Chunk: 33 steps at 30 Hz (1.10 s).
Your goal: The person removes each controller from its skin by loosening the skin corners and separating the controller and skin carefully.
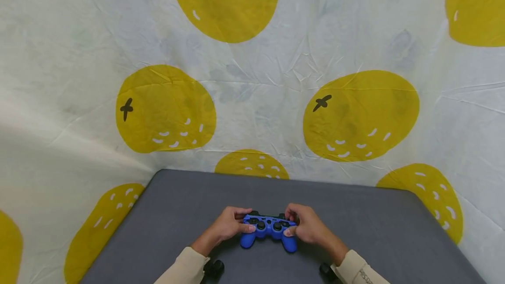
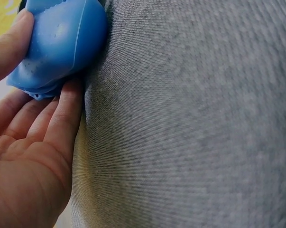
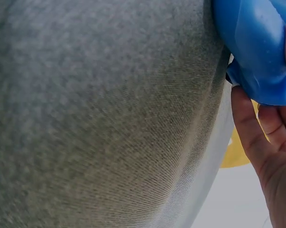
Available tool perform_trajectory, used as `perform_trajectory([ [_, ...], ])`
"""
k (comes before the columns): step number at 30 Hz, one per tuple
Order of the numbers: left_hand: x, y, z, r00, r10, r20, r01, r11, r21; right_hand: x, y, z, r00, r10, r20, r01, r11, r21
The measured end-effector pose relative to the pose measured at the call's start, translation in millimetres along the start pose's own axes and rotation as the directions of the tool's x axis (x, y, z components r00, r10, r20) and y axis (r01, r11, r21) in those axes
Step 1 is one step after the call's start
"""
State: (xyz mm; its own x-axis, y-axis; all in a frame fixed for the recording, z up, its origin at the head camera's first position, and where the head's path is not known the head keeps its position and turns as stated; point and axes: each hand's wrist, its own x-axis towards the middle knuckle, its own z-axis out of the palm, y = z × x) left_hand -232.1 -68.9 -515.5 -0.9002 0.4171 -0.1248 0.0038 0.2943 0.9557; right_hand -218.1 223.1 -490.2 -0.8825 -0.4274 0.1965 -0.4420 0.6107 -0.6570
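A blue game controller (image 1: 269, 228) with black thumbsticks lies low over the grey table in the head view, its grips toward the person. My left hand (image 1: 228, 224) pinches its left side, thumb on the front face and fingers at the far edge. On the other side, my right hand (image 1: 310, 224) holds the right end, thumb near the buttons and index finger bent at the shoulder. Both wrist views show a soft blue cover (image 2: 62, 42) round the controller, with a loose, wavy edge in the left one. Fingertips of the right hand (image 3: 280, 156) press under the cover's edge.
The grey cloth-covered table (image 1: 189, 192) spreads around the hands. Behind and beside it hangs a white curtain (image 1: 260, 113) printed with large yellow fruit. Black round parts (image 1: 215, 269) sit by both wrists, next to the cream sleeves (image 1: 184, 267).
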Motion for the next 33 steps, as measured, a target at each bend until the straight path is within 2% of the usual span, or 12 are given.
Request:
perform_trajectory([
  [6,0.5,-0.4,-0.7,1.0,0.007,0.01,-0.007,1.0,0.003,-3.1,3.8,3.3,0.999,-0.036,-0.019,0.036,0.999,0.006],
  [14,2.2,-1.5,-1.3,1.0,0.011,-0.007,-0.011,1.0,0.001,-13.5,4.6,7.0,0.988,-0.101,-0.115,0.095,0.994,-0.057],
  [20,1.0,-1.2,-0.7,1.0,0.012,0.001,-0.012,1.0,-0.009,-17.2,2.3,9.1,0.995,-0.015,-0.095,0.012,0.999,-0.034],
  [25,0.5,-1.4,-0.7,1.0,0.012,-0.004,-0.012,1.0,-0.002,-13.3,0.2,11.2,0.991,0.049,-0.122,-0.051,0.999,-0.015],
  [33,1.2,0.0,-0.2,1.0,-0.024,0.012,0.024,1.0,-0.014,-11.6,-2.5,9.4,0.988,0.111,-0.11,-0.111,0.994,0.003],
])
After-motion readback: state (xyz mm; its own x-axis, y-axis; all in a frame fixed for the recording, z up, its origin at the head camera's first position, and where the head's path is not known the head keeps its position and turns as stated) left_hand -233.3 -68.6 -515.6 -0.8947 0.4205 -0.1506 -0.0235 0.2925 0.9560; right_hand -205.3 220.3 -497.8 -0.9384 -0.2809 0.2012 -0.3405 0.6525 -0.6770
